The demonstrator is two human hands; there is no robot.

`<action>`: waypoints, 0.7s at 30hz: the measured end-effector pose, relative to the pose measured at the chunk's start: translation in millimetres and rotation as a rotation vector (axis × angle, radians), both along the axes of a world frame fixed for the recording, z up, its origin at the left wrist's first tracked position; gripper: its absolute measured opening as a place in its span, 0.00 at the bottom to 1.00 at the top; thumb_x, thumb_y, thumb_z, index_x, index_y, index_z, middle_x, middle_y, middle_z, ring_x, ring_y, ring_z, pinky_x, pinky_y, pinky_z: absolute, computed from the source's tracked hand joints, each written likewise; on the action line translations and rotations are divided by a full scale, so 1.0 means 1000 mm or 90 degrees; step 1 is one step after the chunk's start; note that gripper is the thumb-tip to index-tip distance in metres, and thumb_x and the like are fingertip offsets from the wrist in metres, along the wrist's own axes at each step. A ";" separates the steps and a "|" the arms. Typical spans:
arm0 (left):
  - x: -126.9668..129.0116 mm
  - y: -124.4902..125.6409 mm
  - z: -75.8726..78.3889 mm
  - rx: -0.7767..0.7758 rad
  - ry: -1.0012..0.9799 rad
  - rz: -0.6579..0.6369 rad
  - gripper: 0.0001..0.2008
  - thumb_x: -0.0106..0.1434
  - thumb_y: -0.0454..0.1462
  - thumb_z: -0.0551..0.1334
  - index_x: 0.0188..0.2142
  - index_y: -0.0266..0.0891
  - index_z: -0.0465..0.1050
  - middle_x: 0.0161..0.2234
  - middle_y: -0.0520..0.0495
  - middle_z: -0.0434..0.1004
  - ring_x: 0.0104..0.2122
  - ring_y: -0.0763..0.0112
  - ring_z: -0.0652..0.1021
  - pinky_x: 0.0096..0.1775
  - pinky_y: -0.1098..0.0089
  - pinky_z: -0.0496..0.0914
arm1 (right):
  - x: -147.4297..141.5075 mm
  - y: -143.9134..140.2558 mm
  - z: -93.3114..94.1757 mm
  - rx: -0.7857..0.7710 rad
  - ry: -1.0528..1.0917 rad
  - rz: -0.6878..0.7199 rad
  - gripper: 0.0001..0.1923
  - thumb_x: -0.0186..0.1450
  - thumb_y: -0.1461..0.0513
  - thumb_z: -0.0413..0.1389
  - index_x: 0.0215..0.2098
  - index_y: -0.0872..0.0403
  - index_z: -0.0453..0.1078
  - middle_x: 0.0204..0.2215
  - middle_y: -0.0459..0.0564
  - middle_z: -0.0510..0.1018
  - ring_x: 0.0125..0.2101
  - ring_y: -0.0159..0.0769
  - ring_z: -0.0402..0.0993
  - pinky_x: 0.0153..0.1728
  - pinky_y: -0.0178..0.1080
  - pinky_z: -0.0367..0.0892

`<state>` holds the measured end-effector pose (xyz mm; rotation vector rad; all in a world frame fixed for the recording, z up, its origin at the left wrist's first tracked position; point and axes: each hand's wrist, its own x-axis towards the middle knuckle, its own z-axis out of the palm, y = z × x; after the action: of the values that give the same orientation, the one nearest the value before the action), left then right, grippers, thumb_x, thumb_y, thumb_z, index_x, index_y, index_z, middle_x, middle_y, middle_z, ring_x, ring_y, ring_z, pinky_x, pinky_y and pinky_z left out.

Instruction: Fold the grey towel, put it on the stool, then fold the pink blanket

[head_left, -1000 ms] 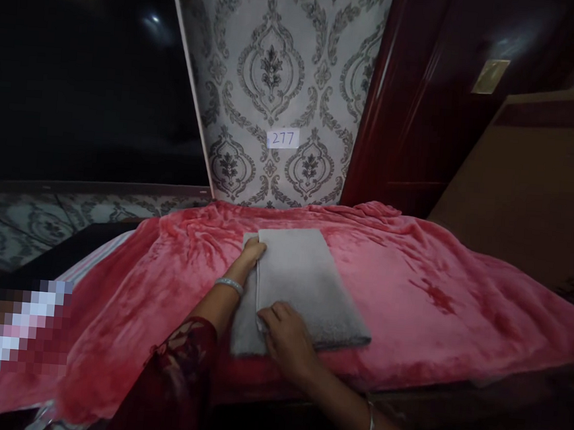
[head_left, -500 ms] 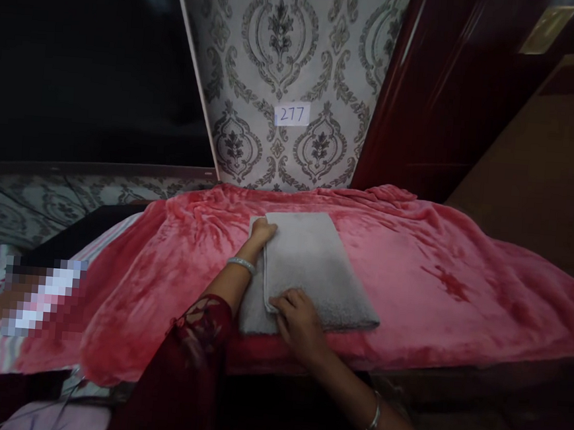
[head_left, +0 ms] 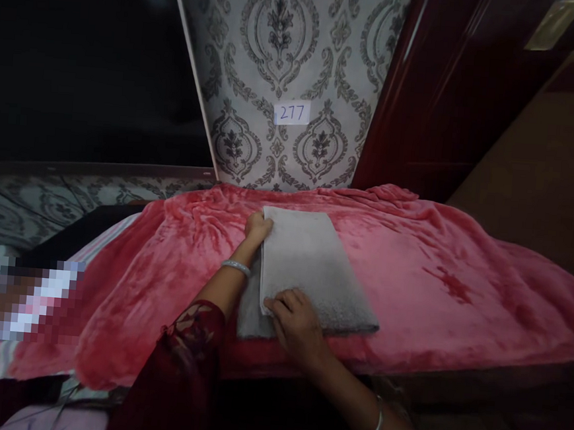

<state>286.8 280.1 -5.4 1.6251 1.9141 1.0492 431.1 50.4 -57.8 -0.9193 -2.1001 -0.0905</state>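
Right of the grey cloth [head_left: 316, 260], the pink blanket [head_left: 405, 290] is leaving my right hand [head_left: 298, 325] open passage. My left forearm [head_left: 226, 288] is barring the left; the wall [head_left: 296, 153] is closing the far side.

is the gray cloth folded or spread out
Folded: the gray cloth lies in layers, the upper one's edge held by the left hand and right hand, a lower layer showing beneath.

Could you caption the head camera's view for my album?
Left hand and right hand grip one edge of a folded gray cloth on a pink blanket, before a patterned wall.
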 end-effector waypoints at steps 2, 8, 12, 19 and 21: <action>-0.005 0.000 -0.001 -0.005 0.007 0.002 0.08 0.50 0.31 0.62 0.30 0.39 0.79 0.37 0.40 0.83 0.43 0.54 0.81 0.43 0.65 0.71 | -0.004 -0.001 0.001 -0.001 -0.017 0.003 0.11 0.65 0.73 0.56 0.41 0.54 0.74 0.33 0.49 0.73 0.35 0.39 0.65 0.36 0.41 0.62; -0.017 -0.001 -0.013 -0.025 -0.054 -0.027 0.01 0.48 0.33 0.62 0.22 0.40 0.72 0.22 0.48 0.74 0.29 0.63 0.78 0.31 0.71 0.68 | -0.010 -0.002 -0.007 -0.068 -0.017 0.009 0.12 0.63 0.73 0.56 0.40 0.53 0.73 0.34 0.49 0.73 0.37 0.39 0.66 0.38 0.41 0.62; -0.022 -0.004 -0.016 -0.030 -0.132 -0.057 0.03 0.51 0.35 0.60 0.24 0.39 0.71 0.18 0.53 0.67 0.20 0.71 0.70 0.24 0.74 0.62 | -0.008 0.000 0.002 -0.038 0.006 0.032 0.12 0.65 0.73 0.55 0.42 0.54 0.73 0.34 0.50 0.73 0.36 0.39 0.65 0.38 0.40 0.62; -0.027 0.000 -0.017 -0.022 -0.165 -0.049 0.12 0.54 0.39 0.62 0.18 0.41 0.64 0.16 0.55 0.60 0.17 0.75 0.64 0.22 0.74 0.57 | -0.014 -0.003 -0.007 -0.071 -0.056 0.004 0.11 0.61 0.73 0.58 0.39 0.53 0.73 0.33 0.49 0.73 0.36 0.40 0.65 0.38 0.41 0.61; -0.027 0.005 -0.019 -0.016 -0.156 -0.026 0.14 0.55 0.40 0.62 0.17 0.41 0.64 0.15 0.55 0.59 0.17 0.74 0.64 0.22 0.73 0.57 | -0.014 -0.004 -0.012 -0.069 -0.051 0.003 0.11 0.62 0.73 0.58 0.39 0.53 0.72 0.34 0.49 0.73 0.36 0.40 0.65 0.38 0.41 0.60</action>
<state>259.3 284.9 -24.0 1.4427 1.7201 1.1454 417.5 46.8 -69.4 -0.9900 -2.1987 -0.0118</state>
